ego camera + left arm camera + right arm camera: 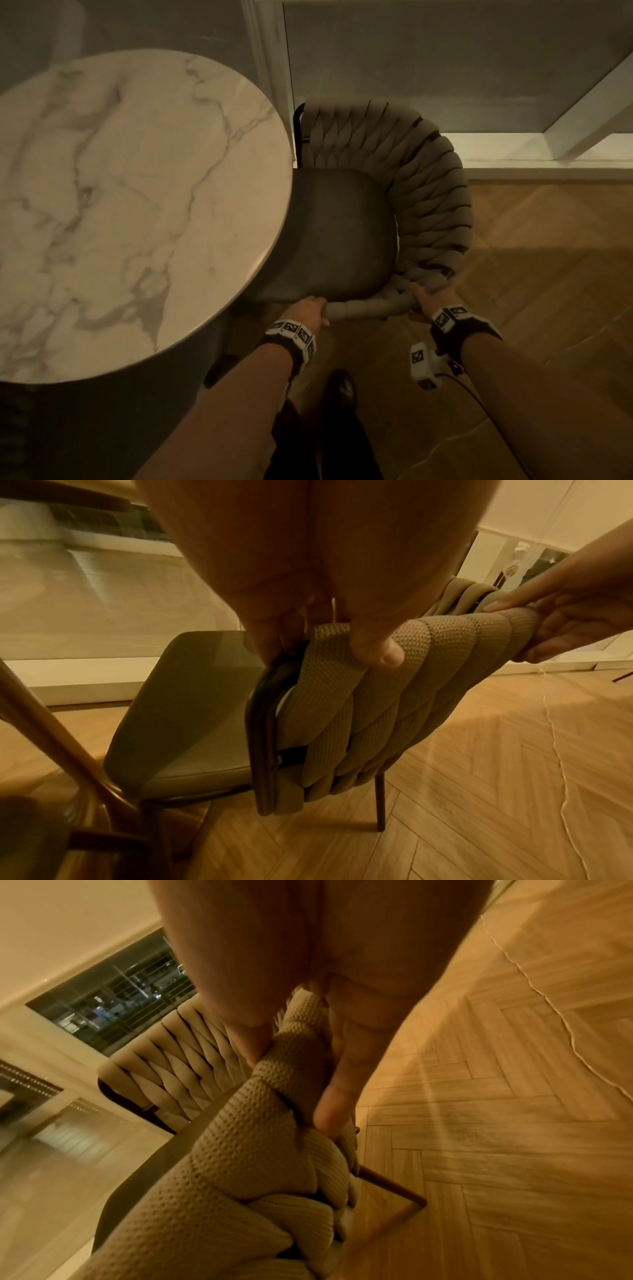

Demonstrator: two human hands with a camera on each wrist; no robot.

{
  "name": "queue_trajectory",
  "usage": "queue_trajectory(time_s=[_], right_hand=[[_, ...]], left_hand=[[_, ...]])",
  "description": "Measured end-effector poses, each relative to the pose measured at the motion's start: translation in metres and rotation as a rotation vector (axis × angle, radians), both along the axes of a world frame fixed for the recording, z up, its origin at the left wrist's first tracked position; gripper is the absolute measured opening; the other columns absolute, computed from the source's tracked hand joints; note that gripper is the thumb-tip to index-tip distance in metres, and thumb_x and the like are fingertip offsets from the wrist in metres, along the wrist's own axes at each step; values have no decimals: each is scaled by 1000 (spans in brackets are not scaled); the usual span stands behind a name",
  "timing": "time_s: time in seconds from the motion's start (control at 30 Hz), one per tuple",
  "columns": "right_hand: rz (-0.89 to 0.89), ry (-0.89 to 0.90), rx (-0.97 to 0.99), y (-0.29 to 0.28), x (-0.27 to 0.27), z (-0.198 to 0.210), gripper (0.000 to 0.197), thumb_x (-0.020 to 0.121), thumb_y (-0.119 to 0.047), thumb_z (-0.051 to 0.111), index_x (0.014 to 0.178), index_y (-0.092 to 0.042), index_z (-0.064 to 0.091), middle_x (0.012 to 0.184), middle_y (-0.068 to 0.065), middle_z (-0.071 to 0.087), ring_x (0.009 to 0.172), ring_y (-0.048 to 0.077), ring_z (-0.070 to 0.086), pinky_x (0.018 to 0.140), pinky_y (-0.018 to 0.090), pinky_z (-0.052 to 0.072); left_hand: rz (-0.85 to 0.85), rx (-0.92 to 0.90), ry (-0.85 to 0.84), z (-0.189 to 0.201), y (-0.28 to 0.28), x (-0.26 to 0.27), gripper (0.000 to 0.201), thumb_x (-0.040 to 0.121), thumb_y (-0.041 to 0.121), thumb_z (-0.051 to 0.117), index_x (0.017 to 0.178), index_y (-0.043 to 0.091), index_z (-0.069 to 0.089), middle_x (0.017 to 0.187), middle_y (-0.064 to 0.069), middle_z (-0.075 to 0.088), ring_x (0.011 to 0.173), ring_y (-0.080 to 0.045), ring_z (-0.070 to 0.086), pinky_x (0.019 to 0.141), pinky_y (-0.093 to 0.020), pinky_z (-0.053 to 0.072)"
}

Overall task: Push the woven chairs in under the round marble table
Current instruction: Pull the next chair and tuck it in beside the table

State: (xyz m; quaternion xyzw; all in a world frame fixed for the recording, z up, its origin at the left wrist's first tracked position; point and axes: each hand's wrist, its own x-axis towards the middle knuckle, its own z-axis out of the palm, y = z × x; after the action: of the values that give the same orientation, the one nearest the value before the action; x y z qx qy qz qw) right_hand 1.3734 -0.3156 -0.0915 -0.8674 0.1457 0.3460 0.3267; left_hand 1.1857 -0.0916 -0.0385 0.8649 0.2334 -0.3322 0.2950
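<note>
A woven chair [431, 192] with a dark seat cushion [339, 233] stands to the right of the round marble table [120, 205]; the seat's left part lies under the tabletop's edge. My left hand [310, 310] grips the near end of the beige woven back rail [445, 639], thumb over the top, by the dark metal frame [263, 723]. My right hand [426, 296] grips the same rail [274, 1096] further right, fingers curled round the thick braid. One thin chair leg [379, 802] stands on the floor.
A herringbone wooden floor [534, 267] spreads right and near. A white window frame and sill [548, 150] run close behind the chair. The table's base [51, 723] rises at the left. A thin cable [561, 764] lies on the floor. My dark shoes [339, 387] are below.
</note>
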Motion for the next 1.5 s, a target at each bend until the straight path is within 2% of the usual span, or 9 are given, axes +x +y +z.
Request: queue_trajectory(time_s=[0.17,0.27,0.6,0.8,0.9,1.03,1.13,1.23,1.5], right_hand=[[48,78,-50,8,-11,54,56,84,-48,64,125,-11,53,107,14,64,78,32,68,68,44,61],[181,-22,-165,8,-12,68,44,93,-38,56,118,-2,59,110,20,64,93,36,63,74,35,49],[277,-66,-162,28,-9,74,45,96,-35,53,121,2,59,121,25,61,111,39,58,75,31,38],[245,-82,-152,37,5,75,47,98,-37,46,125,0,56,122,24,60,107,38,58,76,31,37],[219,-34,-64,25,1,67,41,95,-36,51,120,-4,58,110,19,64,89,32,62,78,35,50],[69,78,57,17,8,58,28,93,-32,56,108,-8,59,111,19,65,98,36,67,86,52,57],[170,58,-64,20,20,61,44,97,-39,45,105,0,62,83,11,64,81,29,67,77,45,58],[172,-24,-158,27,29,61,55,92,-51,46,108,0,61,92,16,66,86,37,68,81,48,58],[306,-125,-329,32,21,84,41,96,-32,49,66,-5,47,59,7,45,48,19,42,41,24,32]], left_hand=[[27,9,28,3,-2,-18,47,92,29,56,134,12,47,136,-12,51,126,-29,49,106,-39,39],[21,-8,57,6,-3,-33,49,92,28,57,136,12,45,139,-12,49,128,-29,48,107,-39,38],[89,26,-32,3,8,-42,47,95,27,48,139,14,41,143,-11,44,131,-29,44,111,-38,35],[-84,156,-101,5,-2,-14,74,91,37,51,152,21,13,161,-4,17,149,-30,11,121,-47,12],[-127,135,-90,7,-10,-1,70,89,37,51,151,27,20,156,-3,31,143,-29,30,117,-44,25],[-131,87,-39,8,-13,-7,55,94,34,45,147,29,29,144,-5,46,126,-28,48,109,-40,36],[-91,63,-32,8,-10,-10,48,96,32,42,144,32,34,139,-5,49,123,-28,50,107,-40,39],[-80,40,-29,15,-11,-10,48,94,35,44,142,34,38,137,-5,51,123,-28,51,106,-40,41],[-30,109,30,31,4,-18,39,93,23,44,127,40,53,127,-2,59,112,-25,58,92,-38,49]])
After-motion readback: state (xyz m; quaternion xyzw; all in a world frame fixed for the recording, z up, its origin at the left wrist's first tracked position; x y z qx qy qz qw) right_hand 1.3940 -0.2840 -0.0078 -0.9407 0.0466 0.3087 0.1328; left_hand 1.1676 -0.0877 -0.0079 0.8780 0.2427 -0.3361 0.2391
